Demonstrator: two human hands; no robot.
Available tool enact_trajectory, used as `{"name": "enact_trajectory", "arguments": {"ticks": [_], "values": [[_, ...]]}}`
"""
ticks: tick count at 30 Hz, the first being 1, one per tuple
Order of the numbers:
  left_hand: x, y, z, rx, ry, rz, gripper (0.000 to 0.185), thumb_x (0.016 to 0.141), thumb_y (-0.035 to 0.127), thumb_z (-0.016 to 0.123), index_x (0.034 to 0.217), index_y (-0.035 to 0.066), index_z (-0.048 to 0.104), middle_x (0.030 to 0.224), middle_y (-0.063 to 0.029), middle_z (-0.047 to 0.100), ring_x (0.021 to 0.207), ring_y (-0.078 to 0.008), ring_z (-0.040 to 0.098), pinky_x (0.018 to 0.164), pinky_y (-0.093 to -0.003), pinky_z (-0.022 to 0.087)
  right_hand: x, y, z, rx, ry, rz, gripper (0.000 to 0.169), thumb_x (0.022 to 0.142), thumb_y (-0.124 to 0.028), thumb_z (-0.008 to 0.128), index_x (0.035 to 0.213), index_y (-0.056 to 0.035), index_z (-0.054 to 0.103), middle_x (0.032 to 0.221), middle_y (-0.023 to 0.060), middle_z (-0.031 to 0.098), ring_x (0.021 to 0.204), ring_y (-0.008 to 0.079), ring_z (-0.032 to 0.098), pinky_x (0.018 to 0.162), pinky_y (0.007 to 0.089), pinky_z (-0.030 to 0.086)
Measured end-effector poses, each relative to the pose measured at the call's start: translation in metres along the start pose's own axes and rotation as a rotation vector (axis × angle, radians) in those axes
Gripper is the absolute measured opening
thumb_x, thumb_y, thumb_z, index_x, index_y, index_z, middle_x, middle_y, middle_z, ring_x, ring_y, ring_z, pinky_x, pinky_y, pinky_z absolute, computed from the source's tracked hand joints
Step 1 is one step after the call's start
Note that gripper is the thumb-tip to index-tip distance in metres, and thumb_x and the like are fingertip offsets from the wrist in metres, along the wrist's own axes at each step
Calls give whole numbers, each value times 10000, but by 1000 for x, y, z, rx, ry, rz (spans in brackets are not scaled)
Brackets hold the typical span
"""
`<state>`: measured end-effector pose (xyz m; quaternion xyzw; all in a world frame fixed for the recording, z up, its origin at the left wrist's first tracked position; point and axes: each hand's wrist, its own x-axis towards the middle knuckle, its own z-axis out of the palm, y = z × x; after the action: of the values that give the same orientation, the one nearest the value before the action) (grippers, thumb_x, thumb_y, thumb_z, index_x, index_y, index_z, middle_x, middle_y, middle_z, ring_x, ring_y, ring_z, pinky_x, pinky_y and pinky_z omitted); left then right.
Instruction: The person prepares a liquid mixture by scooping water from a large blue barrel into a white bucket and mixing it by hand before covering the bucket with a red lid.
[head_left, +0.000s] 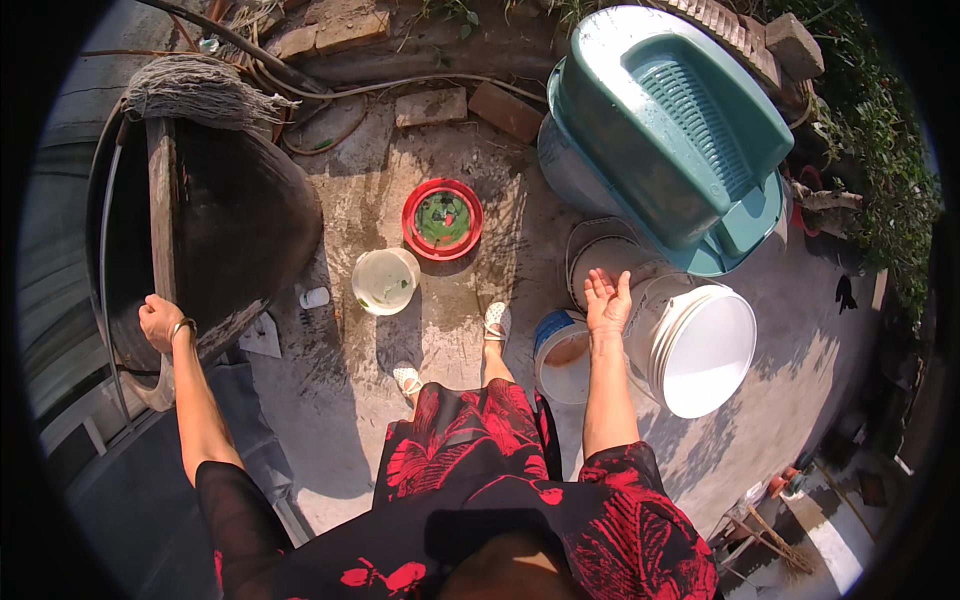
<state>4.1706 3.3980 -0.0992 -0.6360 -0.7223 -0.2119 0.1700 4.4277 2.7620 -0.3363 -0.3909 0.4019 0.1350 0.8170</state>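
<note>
My left hand (159, 322), with a bracelet at the wrist, has curled fingers against a wooden plank (162, 217) lying across a large dark vat (240, 202); whether it grips the plank is hidden. Palm up, with fingers spread and nothing in it, my right hand (607, 301) is above the pails on the right. Before my feet, a red basin (406, 217) holds water and green leaves. Next to it stands a pale bucket (385, 279) of water with a few leaf bits. A stack of white buckets (709, 352) lies beyond my right hand.
A teal plastic washboard tub (675, 135) sits tilted on a larger container at the upper right. A mop head (199, 94) rests atop the vat. Bricks (431, 106) and a hose (420, 78) lie ahead. A blue-and-white pail (564, 375) stands left of my right forearm.
</note>
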Motion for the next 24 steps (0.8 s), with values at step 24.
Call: {"name": "enact_trajectory", "arguments": {"ticks": [24], "values": [[-253, -527, -2, -283, -1655, 112, 73, 825, 65, 612, 841, 44, 545, 771, -2, 567, 700, -137, 523, 658, -307, 452, -381, 222, -135, -1411, -289, 169, 123, 874, -83, 536, 779, -6, 531, 683, 22, 535, 639, 114, 489, 601, 284, 428]]}}
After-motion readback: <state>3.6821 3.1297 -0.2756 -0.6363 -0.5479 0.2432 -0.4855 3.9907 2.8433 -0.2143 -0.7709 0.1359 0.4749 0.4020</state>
